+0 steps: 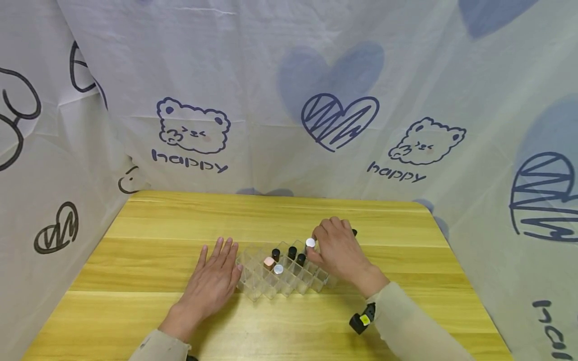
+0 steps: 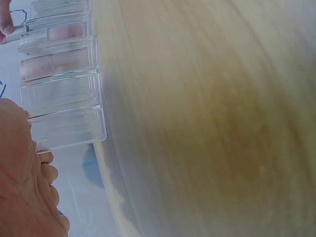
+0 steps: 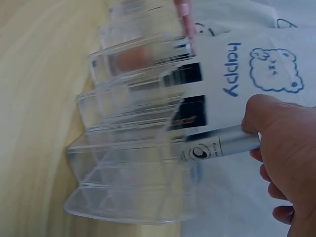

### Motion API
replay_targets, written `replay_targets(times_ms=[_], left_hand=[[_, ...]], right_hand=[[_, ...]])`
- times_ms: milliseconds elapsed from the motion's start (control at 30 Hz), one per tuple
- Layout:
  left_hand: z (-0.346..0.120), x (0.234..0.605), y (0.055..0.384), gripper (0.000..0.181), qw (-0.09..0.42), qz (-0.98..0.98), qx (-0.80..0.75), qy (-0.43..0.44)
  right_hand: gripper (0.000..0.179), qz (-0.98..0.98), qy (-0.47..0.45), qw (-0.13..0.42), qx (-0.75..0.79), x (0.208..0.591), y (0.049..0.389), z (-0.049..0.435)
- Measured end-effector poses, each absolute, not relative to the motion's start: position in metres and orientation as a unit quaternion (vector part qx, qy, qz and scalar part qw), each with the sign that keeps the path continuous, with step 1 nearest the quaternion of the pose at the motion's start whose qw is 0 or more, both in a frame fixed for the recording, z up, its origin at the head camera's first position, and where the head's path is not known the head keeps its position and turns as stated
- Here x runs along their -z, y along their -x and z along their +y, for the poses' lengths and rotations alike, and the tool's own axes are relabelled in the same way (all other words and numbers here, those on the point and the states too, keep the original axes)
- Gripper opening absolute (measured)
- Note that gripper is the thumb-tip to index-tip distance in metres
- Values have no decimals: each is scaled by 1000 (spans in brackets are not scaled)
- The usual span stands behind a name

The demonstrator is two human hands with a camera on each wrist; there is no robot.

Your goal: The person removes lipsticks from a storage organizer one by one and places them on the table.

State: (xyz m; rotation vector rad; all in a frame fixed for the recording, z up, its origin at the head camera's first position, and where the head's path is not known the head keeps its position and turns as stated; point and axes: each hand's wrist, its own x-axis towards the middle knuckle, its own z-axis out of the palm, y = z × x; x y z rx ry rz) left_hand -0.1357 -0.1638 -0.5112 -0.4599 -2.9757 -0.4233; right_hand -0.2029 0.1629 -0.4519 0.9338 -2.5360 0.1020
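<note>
A clear plastic lipstick organizer [image 1: 254,291] with many small slots stands on the table. My right hand [image 1: 338,249] pinches the silver cap of a lipstick tube [image 3: 217,144] between thumb and fingers; the tube's lower end overlaps a slot in the right wrist view. At the organizer's left end, my left hand [image 1: 210,286] lies with fingers stretched out, its thumb right at the edge. Several tubes stand in the slots, among them a black-capped one [image 1: 292,252], a pink-capped one [image 1: 269,262] and a silver-capped one [image 1: 278,269].
Beyond my right hand a small black tip [image 1: 354,232] shows, mostly hidden by the hand. The wooden table [image 1: 171,215] reaches back to a white printed cloth [image 1: 266,150] hanging behind and at both sides. A black strap device [image 1: 361,321] hangs at my right wrist.
</note>
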Motion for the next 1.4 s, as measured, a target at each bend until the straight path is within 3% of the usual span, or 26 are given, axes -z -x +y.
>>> replay_targets(times_ms=[533, 1400], left_hand=[[-163, 506, 136, 62, 62, -976, 138, 158], [-164, 513, 135, 63, 50, -976, 147, 156]], right_hand=[[25, -923, -298, 236, -66, 414, 197, 185], [20, -960, -207, 181, -42, 434, 198, 284]])
